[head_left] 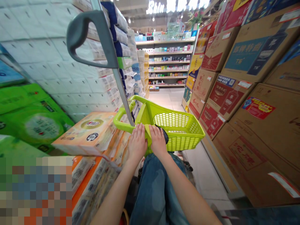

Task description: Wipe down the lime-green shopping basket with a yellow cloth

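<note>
A lime-green shopping basket [185, 142] with perforated sides stands tilted in front of my knees. A metal pole rises from its left end to a grey loop handle [106, 47] at the upper left. My left hand [137, 140] is on the basket's near end beside the foot of the pole, its fingers bent over the plastic. Close by on the right, my right hand [159, 139] grips the same end, fingers over the edge. A dark rounded part [165, 134] shows partly behind the right fingers. Both thumbs are mostly hidden.
Stacked tissue packs [89, 128] rise close on the left, with green packs [35, 118] beside them. Cardboard cartons [253, 134] form a wall on the right. A tiled aisle [168, 98] runs between them to stocked shelves [168, 59].
</note>
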Available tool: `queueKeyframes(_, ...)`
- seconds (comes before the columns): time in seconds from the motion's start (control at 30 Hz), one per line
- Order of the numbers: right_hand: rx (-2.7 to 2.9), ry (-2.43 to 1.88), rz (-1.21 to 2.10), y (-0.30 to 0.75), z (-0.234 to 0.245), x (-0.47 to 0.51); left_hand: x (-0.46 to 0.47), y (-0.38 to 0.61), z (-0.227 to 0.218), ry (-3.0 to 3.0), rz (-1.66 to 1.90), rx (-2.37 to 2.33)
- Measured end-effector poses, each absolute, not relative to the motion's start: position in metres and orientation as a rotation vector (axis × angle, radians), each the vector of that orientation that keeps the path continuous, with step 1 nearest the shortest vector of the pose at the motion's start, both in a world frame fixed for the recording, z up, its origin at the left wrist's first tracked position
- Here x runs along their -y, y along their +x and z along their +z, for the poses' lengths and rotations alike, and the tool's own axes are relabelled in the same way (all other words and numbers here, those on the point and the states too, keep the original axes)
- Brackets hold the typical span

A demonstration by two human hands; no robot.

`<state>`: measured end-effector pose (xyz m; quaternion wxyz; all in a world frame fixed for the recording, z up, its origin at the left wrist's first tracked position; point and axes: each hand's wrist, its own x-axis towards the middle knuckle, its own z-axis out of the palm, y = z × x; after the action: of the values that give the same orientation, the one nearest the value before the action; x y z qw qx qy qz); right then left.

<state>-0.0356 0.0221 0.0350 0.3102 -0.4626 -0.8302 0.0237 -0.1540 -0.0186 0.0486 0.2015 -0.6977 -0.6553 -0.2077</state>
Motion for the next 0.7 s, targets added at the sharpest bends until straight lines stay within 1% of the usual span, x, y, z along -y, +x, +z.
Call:
queueKeyframes(0.17, 2.157, -1.375, -0.059, 0.026, 0.003, -0.033, 0.020, -0.150, 0.052, -1.947, -0.611, 1.863)
queueKeyframes(0.3, 2.105, -1.500, -0.133, 0.054, -0.010, -0.036, 0.021, -0.148, 0.053, -1.937, -0.619, 1.888)
queueKeyframes(0.47, 2.003, -1.614, -0.040, 0.015, 0.009, -0.027, 0.021, -0.149, 0.052, -1.937, -0.626, 1.875)
queueKeyframes(0.6, 2.104, -1.400, 0.066, -0.038, 0.032, -0.017, 0.020, -0.150, 0.052, -1.937, -0.625, 1.870)
queueKeyframes(0.7, 2.130, -1.312, 0.084, -0.047, 0.034, -0.016, 0.019, -0.150, 0.051, -1.934, -0.645, 1.861)
